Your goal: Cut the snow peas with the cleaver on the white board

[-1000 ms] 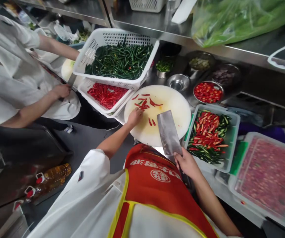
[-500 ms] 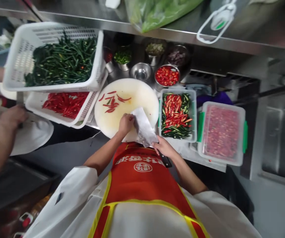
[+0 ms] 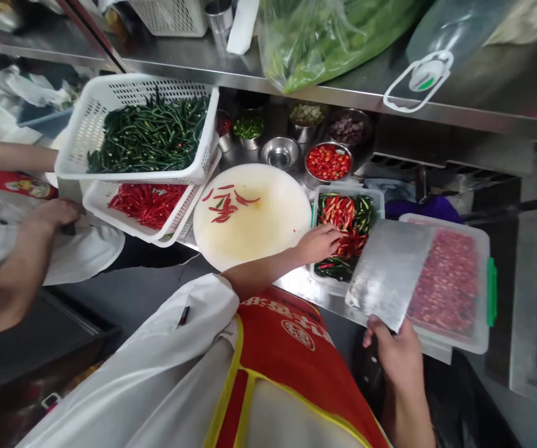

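Gripping a broad, flat, rectangular cleaver (image 3: 389, 267) of smeared metal in the right hand (image 3: 399, 348), with fingers clamped on it, at the counter's (image 3: 305, 285) near edge. Holding the left hand (image 3: 317, 244) across the left rim of a translucent plastic box (image 3: 380, 202) of glossy sliced chillies (image 3: 338, 208); can't tell whether pinching any. Towards a round, whitish board's (image 3: 268, 230) far-left edge, slim red peppers (image 3: 246, 200).

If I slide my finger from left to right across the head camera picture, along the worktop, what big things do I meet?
White basket of green chillies → round cutting board → tub of cut chillies → cleaver → lidded box of something red.
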A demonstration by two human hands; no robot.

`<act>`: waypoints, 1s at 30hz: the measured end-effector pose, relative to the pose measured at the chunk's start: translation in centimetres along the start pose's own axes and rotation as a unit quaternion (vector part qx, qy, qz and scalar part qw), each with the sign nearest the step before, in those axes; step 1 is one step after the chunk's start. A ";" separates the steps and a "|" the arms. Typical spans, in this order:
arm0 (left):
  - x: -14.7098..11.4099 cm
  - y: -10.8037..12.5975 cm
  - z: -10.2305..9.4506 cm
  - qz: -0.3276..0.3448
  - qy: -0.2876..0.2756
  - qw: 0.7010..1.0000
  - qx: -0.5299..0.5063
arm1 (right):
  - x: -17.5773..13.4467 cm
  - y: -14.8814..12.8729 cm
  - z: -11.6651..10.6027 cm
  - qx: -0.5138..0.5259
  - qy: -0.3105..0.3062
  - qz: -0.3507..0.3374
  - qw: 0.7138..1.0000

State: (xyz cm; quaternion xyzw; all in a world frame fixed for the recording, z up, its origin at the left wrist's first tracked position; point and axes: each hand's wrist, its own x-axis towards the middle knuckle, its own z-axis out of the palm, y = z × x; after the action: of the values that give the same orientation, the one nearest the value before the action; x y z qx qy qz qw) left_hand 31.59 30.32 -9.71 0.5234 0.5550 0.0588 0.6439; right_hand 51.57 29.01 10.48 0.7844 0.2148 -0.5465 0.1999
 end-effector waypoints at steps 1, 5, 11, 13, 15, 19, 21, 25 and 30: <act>0.0 -1.2 -1.2 -0.012 0.015 1.000 0.016 | 0.0 -0.1 -0.1 0.019 0.005 -0.001 1.000; -2.2 -9.1 -10.4 -0.192 0.130 0.966 0.111 | 0.8 -1.0 1.3 0.048 -0.031 -0.003 0.998; -8.5 -18.6 -20.4 -0.379 0.168 0.886 0.210 | 3.2 -3.9 8.0 0.069 -0.225 -0.037 0.971; -9.6 -19.2 -20.1 -0.400 0.153 0.880 0.206 | 3.9 -5.0 10.5 0.088 -0.274 -0.036 0.957; -9.7 -19.0 -19.0 -0.412 0.146 0.876 0.204 | 4.5 -6.0 12.6 0.098 -0.302 -0.032 0.948; -8.7 -18.0 -17.0 -0.370 0.127 0.899 0.200 | 5.3 -7.2 15.4 0.105 -0.298 -0.020 0.949; -8.7 -17.4 -16.3 -0.323 0.107 0.920 0.195 | 5.6 -7.6 16.3 0.101 -0.288 -0.021 0.952; -10.5 -16.8 -16.0 -0.230 0.053 0.949 0.211 | 5.8 -8.4 17.9 0.081 -0.281 -0.028 0.956; -14.2 -16.6 -17.2 -0.153 0.022 0.968 0.200 | 5.5 -9.5 20.2 0.065 -0.321 -0.030 0.944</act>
State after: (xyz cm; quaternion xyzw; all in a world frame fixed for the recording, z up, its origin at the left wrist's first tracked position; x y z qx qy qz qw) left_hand 4.50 24.13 -9.91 0.5491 0.6427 -0.1409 0.5154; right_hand 32.41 26.47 -1.97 0.5723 0.1264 -0.7875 0.1905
